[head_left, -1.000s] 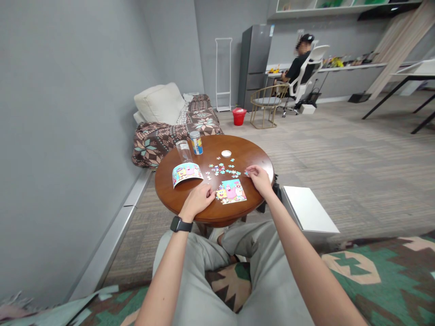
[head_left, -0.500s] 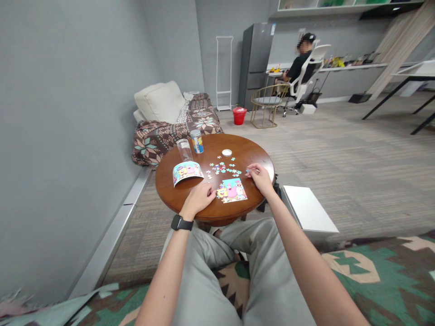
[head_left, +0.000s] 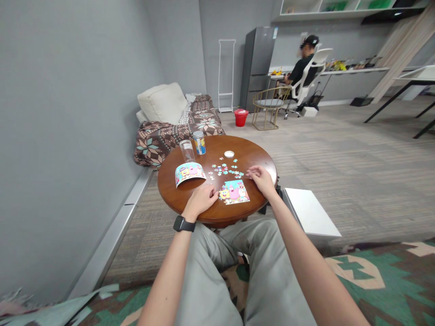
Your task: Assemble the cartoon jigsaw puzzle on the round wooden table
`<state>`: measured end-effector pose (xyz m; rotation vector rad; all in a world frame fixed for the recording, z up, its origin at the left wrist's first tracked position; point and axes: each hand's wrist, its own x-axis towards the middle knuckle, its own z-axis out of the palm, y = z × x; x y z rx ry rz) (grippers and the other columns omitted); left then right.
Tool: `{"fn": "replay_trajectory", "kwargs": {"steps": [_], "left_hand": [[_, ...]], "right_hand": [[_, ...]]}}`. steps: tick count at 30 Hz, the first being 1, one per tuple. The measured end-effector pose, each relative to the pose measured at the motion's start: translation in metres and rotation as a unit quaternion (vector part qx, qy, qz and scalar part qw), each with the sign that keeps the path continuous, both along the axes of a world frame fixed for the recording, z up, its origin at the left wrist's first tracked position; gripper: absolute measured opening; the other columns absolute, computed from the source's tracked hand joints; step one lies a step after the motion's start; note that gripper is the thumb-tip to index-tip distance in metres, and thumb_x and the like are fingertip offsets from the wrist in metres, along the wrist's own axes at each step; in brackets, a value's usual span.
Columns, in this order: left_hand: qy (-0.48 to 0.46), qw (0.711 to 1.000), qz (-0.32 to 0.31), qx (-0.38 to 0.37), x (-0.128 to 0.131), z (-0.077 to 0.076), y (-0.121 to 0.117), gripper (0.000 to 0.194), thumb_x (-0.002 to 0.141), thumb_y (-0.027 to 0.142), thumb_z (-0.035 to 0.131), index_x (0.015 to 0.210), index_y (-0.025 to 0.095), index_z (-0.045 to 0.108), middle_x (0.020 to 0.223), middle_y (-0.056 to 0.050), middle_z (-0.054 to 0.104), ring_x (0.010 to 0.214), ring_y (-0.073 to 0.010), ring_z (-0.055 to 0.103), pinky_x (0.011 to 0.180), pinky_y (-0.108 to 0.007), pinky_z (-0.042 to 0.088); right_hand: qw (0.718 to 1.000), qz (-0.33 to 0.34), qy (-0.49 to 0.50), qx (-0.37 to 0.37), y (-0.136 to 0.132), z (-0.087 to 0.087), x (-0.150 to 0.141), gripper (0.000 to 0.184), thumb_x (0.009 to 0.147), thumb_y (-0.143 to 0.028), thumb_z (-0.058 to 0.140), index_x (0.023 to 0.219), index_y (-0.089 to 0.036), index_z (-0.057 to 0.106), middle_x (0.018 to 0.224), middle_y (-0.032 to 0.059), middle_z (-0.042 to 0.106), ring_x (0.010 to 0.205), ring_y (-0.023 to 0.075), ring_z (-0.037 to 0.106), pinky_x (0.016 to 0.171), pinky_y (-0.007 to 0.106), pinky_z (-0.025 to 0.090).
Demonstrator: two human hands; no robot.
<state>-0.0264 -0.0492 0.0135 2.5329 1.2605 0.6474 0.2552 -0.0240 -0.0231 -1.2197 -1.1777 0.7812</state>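
Head view: a part-made jigsaw (head_left: 235, 192) on my round desk (head_left: 246, 146)

The jigsaw lies flat near me, between my two hands. My left hand (head_left: 203, 199) rests just beside its bumpy left side, fingers loosely curled; I can't tell if it touches the jigsaw or has anything under it. My right hand (head_left: 261, 178) is past the other side, by the loose pieces (head_left: 223, 170), with thumb and fingers close together. There may be a piece in the tips, but it is too tiny to be sure.

To do this well, I think I should look at the colours and match them to the picture sheet (head_left: 190, 171), which stands bent like an arch on the left. The bumpy side looks like the place for more pieces. I'd turn a piece until its knobs suit the gap, then press softly. My left hand could hold the joined part so it doesn't slide.

Now for words and names. The yellow face (head_left: 224, 194) on the jigsaw looks like SpongeBob. The can (head_left: 200, 143) beside the glass (head_left: 187, 152) is blue and yellow, but I can't read it. The sticker (head_left: 275, 33) on the fridge (head_left: 260, 56) is too small, and I see no name on my watch (head_left: 184, 223)
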Motion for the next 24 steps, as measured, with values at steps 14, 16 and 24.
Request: {"fn": "replay_trajectory", "kwargs": {"steps": [14, 16, 24], "left_hand": [[-0.003, 1.000, 0.006, -0.009, -0.0008, 0.0018, -0.0017, 0.024, 0.090, 0.024, 0.049, 0.067, 0.021, 0.042, 0.069, 0.001, 0.051, 0.065, -0.0154, 0.048, 0.063, -0.030, 0.033], [-0.003, 1.000, 0.006, -0.009, -0.0004, 0.0026, -0.0021, 0.025, 0.090, 0.024, 0.049, 0.067, 0.022, 0.040, 0.069, 0.001, 0.051, 0.065, -0.0155, 0.047, 0.063, -0.030, 0.032], [-0.015, 1.000, 0.002, -0.017, -0.0007, 0.0014, -0.0017, 0.025, 0.090, 0.024, 0.050, 0.067, 0.022, 0.039, 0.069, 0.001, 0.050, 0.066, -0.0156, 0.047, 0.063, -0.030, 0.032]], "right_hand": [[1.000, 0.005, -0.010, -0.016, -0.0038, 0.0045, -0.0037, 0.032, 0.076, -0.051, 0.068, 0.085, -0.022, 0.060, 0.081, 0.0071, 0.076, 0.066, 0.0190, 0.069, 0.066, 0.032, 0.057], [1.000, -0.003, -0.014, -0.014, -0.0036, 0.0040, -0.0036, 0.030, 0.076, -0.050, 0.066, 0.086, -0.022, 0.061, 0.078, 0.0063, 0.075, 0.065, 0.0189, 0.069, 0.064, 0.032, 0.056], [1.000, -0.002, 0.020, -0.023, -0.0043, 0.0025, -0.0049, 0.032, 0.070, -0.042, 0.071, 0.092, -0.022, 0.058, 0.084, 0.0055, 0.076, 0.068, 0.0172, 0.069, 0.072, 0.033, 0.057]]}}
